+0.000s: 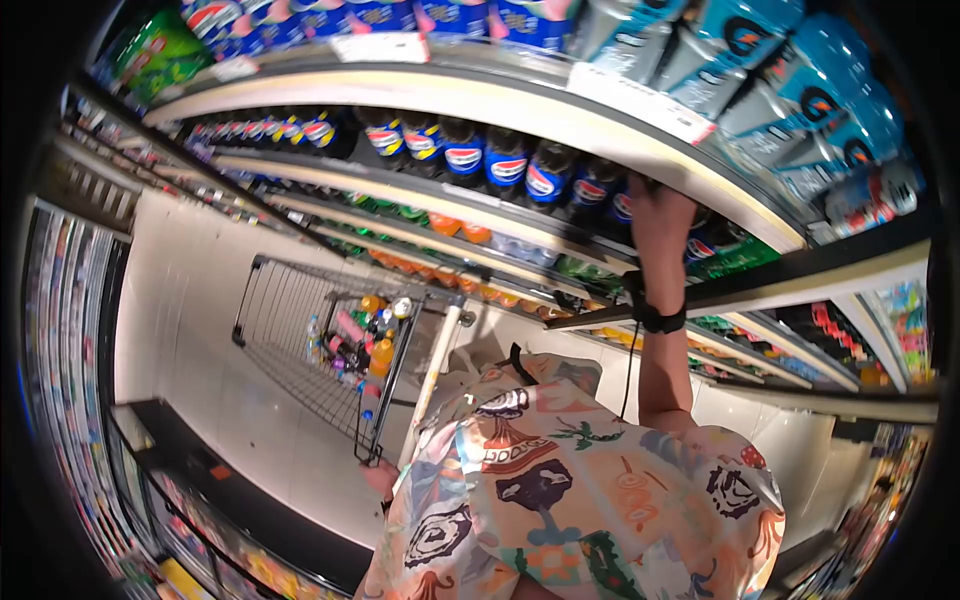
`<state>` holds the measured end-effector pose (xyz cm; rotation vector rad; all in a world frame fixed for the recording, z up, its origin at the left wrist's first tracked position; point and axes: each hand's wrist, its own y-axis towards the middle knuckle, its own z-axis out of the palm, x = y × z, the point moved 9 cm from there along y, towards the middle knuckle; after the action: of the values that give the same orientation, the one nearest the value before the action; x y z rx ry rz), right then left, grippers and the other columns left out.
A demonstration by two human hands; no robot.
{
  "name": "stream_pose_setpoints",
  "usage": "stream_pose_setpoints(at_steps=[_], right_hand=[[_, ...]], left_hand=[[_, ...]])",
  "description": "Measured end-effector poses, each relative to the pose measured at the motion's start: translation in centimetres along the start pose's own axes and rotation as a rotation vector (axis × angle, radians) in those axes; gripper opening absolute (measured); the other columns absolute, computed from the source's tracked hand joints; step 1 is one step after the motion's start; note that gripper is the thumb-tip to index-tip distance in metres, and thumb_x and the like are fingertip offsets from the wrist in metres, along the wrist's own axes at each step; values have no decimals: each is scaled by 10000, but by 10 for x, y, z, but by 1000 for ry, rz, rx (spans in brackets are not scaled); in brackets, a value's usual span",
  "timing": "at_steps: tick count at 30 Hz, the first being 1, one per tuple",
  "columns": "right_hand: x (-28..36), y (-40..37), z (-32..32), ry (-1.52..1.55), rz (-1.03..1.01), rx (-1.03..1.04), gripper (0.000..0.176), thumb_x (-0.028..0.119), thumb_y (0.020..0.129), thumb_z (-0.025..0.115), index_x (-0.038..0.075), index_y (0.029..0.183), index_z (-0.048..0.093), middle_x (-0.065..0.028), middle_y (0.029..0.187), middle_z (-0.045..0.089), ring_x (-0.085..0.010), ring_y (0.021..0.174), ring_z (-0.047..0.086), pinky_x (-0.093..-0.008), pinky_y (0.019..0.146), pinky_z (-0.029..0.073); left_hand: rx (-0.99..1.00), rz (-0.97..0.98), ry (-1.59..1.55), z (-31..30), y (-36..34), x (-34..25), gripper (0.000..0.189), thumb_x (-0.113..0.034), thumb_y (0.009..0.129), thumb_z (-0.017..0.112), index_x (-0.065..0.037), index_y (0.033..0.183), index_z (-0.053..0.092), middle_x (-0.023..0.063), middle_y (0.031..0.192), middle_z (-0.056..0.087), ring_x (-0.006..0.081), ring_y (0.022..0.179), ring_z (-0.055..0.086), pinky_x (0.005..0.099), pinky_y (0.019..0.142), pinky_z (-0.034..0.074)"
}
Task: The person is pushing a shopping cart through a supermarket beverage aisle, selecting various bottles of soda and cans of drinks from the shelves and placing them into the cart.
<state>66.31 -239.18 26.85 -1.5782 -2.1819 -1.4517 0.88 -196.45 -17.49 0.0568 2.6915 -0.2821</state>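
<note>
The right grip (pixel 661 212) fades into shadow beside Pepsi bottles (pixel 545 180); clamped or apart, I cannot tell.

the right hand (pixel 660 205) reaches in among dark, blue-labelled bottles (pixel 545 180) under a pale shelf edge (pixel 450 92), partly lost in shadow, while the left hand (pixel 378 479) is at the near corner of a wire shopping cart (pixel 247 298) holding a loose heap of colourful bottles (pixel 382 353).
</note>
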Motion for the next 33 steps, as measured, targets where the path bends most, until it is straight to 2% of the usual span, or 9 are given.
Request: stream_pose_setpoints(at_steps=[5,10,15,17,20,22,25,29,33], right_hand=[[-9,-14,-3,177,137,-77,322,53,853,763,-79,1129,659,-181,1092,724,-262,1024,666,-395,953,483],[20,-30,-23,202,39,-119,381,106,848,819,-108,1125,669,-179,1089,733,-189,972,681,-345,898,517],[26,-53,-34,447,-8,-91,349,35,1012,620,-98,1331,571,-151,1246,683,-140,1011,643,-263,922,498],[37,-58,-43,407,25,-76,341,4,993,633,-82,1320,593,-152,1217,710,-121,961,656,-248,869,521],[41,-61,-54,350,-14,-104,315,-42,955,656,-105,1260,609,-184,1168,721,-151,980,682,-279,873,556],[39,-61,-60,379,-40,-111,311,-53,943,664,-105,1245,614,-199,1153,723,-172,998,689,-291,891,561],[41,-62,-65,437,-71,-125,305,-74,922,675,-107,1219,618,-230,1138,717,-225,1030,697,-330,926,570],[44,-71,-63,520,-145,-115,320,-104,907,665,-114,1222,604,-268,1148,692,-314,1055,693,-407,961,568],[62,-72,-81,634,-381,-170,347,-129,881,641,-105,1222,579,-302,1114,668,-431,1017,684,-571,973,545]], left_hand=[[-14,37,-10,-11,-33,-12,541,-149,870,661,83,1320,471,319,1227,602,485,1144,572,493,989,445],[-9,-75,-66,9,-35,18,417,-158,891,636,11,1255,524,248,942,694,438,922,680,488,798,526],[101,-206,-167,-12,-62,-16,429,-152,889,618,18,1266,503,234,849,687,408,863,701,481,761,532],[127,-221,-207,-18,-67,-25,439,-156,886,616,18,1271,495,229,810,683,399,832,704,479,746,533],[231,-306,-299,-3,-67,-8,482,-160,876,621,26,1296,476,283,943,674,410,930,686,488,810,525],[140,-118,-81,10,-43,14,528,-164,858,644,32,1316,469,314,1152,605,430,1089,618,499,918,490],[22,33,23,-30,-47,-47,595,-148,820,699,30,1336,464,306,1290,512,451,1202,533,506,1010,440],[-72,158,73,-56,-39,-107,655,-149,775,755,12,1341,469,281,1282,516,454,1189,526,513,1028,430],[14,363,-128,-54,-27,-180,561,-104,829,726,-7,1331,496,199,1252,562,341,1147,582,441,941,493]])
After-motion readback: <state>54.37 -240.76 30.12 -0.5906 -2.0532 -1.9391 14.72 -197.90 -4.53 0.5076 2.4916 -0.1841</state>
